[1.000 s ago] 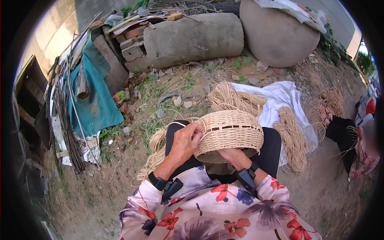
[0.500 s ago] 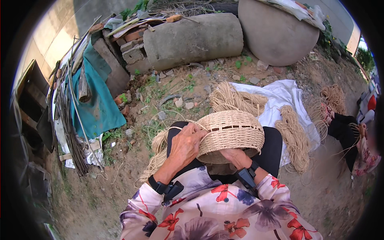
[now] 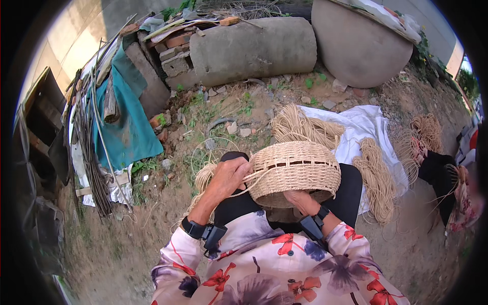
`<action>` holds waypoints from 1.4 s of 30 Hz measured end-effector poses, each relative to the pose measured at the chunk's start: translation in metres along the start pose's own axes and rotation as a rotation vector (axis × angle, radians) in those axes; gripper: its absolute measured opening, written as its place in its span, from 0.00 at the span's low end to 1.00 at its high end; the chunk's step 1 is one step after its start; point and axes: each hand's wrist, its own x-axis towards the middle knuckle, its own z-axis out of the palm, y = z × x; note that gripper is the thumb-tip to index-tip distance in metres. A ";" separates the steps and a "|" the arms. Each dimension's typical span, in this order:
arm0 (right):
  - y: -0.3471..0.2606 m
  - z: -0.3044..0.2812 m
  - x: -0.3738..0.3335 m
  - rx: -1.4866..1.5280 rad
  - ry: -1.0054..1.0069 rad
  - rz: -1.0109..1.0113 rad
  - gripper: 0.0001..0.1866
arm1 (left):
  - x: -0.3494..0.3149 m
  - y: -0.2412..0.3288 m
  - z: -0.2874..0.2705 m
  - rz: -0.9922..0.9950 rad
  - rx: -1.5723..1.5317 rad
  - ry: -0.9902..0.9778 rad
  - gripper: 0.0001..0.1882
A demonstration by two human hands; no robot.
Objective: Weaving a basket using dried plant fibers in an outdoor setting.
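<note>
A round woven straw basket [image 3: 300,178] lies tilted over my knees, its opening toward me and a band of gaps running round its side. My right hand [image 3: 301,201] reaches into the opening; its fingers are hidden inside. At the basket's left edge, my left hand [image 3: 231,175] is closed on strands of straw cord [image 3: 258,176] that run to the wall. Loops of the cord trail left of my knee, beside a cord bundle [image 3: 204,177].
Straw cord hanks [image 3: 375,180] lie on and beside a white sheet [image 3: 373,119] to the right. Another person's hand [image 3: 420,151] is at the far right among more cord. A teal cloth [image 3: 127,127], a concrete cylinder [image 3: 254,51] and a large rounded vessel [image 3: 361,46] stand beyond.
My left hand has drawn back left from the basket's wall, pulling the cord strands out with it. My right hand stays inside the basket.
</note>
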 end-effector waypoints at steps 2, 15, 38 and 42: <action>0.005 0.004 0.010 -0.007 -0.015 -0.005 0.19 | -0.007 -0.006 0.007 0.083 0.200 0.026 0.11; 0.004 0.020 0.019 0.044 0.006 -0.023 0.19 | -0.009 -0.007 0.035 0.128 0.012 0.208 0.09; 0.012 0.034 0.034 -0.038 0.177 -0.040 0.32 | -0.031 -0.007 0.000 0.440 0.740 0.307 0.16; 0.004 0.045 0.033 -0.128 0.185 -0.036 0.34 | -0.035 0.007 -0.002 0.459 0.839 0.324 0.15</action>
